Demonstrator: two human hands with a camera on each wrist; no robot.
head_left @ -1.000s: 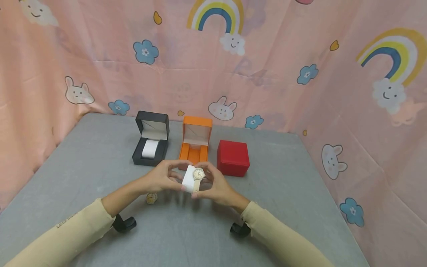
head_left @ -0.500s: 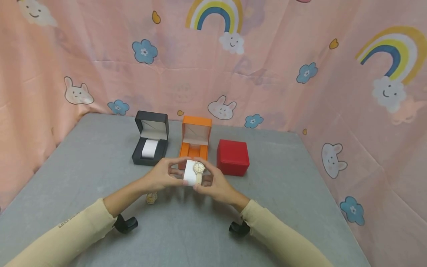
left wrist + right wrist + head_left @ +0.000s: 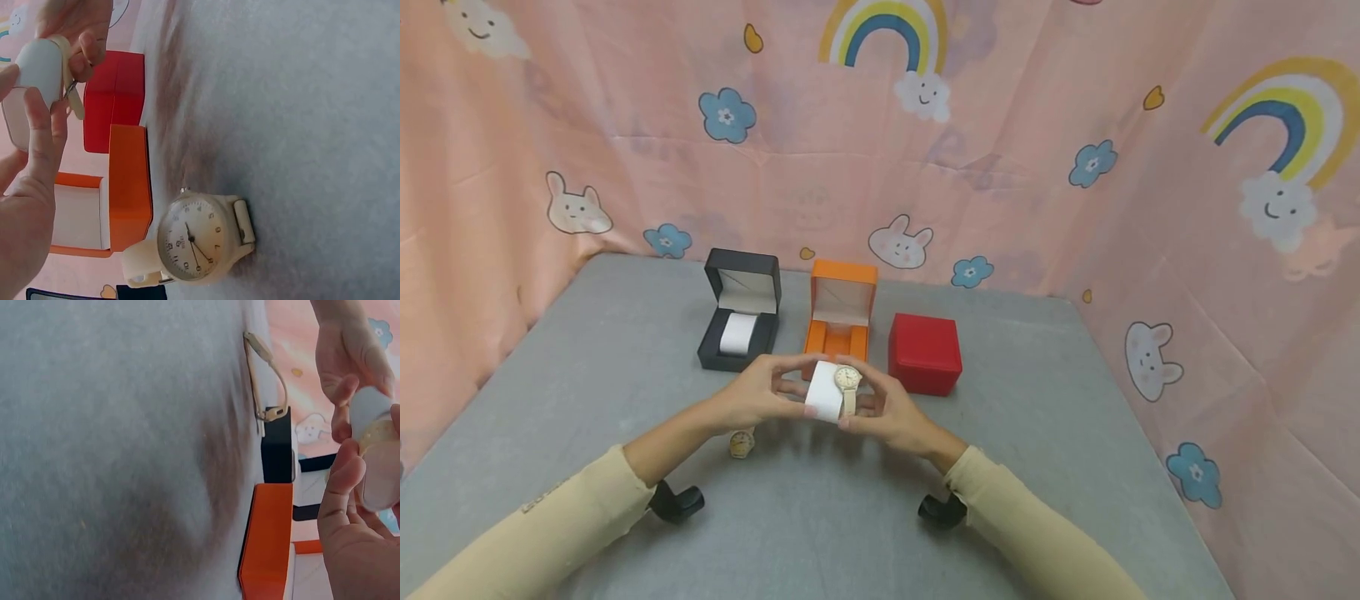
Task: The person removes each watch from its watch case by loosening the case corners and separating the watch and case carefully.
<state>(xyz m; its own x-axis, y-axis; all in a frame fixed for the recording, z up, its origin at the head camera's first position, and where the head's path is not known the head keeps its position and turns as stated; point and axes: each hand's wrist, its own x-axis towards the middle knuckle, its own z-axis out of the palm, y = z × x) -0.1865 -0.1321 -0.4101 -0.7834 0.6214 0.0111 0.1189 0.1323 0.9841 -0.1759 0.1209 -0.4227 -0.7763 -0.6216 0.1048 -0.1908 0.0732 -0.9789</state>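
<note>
Both hands hold a white watch cushion (image 3: 823, 392) above the grey table, in front of the orange box. A cream-strapped watch (image 3: 847, 378) is wrapped round the cushion's right end, dial facing up toward the head camera. My left hand (image 3: 758, 394) pinches the cushion's left end between thumb and fingers. On the other side, my right hand (image 3: 891, 412) grips the cushion and strap, thumb at the lower edge. The left wrist view shows the strap's end (image 3: 75, 103) sticking out loose beside the cushion. A second cream watch (image 3: 194, 237) lies on the table below my left wrist.
At the back, an open black box (image 3: 737, 342) contains a white cushion. Beside it stands the open orange box (image 3: 844, 292), its slot without a cushion. A closed red box (image 3: 924, 354) is on the right. Patterned pink cloth (image 3: 1000, 208) hangs behind the table.
Both hands have lifted the cushion slightly and moved it a little toward the boxes. The cushion turns a bit between the hands, its left end now lower. Boxes and the second watch stay put.
</note>
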